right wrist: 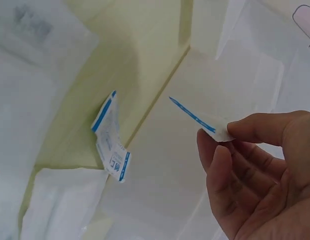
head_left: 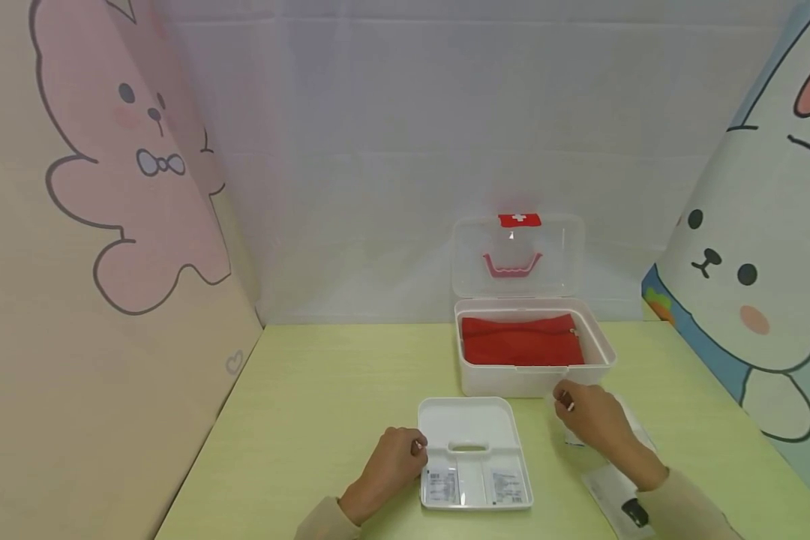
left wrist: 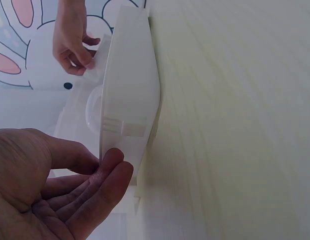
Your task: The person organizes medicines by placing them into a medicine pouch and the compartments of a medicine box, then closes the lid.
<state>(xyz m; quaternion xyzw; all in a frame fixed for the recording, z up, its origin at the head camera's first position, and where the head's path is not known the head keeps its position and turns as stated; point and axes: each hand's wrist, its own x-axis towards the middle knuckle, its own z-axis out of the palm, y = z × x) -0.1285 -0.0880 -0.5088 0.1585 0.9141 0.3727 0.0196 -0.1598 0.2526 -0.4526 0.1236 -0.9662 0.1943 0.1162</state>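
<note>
Head view: left fingers [left wrist: 106, 192] grip one tray [head_left: 469, 420] bearing two packets [head_left: 442, 486]; right fingers [right wrist: 221, 167] pinch one sachet [right wrist: 221, 132].

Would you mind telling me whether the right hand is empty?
No, in the right wrist view the right hand pinches a blue-edged white packet between thumb and fingers.

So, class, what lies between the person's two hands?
In the head view, the white tray, with two small packets in it, lies between the left hand and the right hand; a strip of yellow table separates tray and right hand.
</note>
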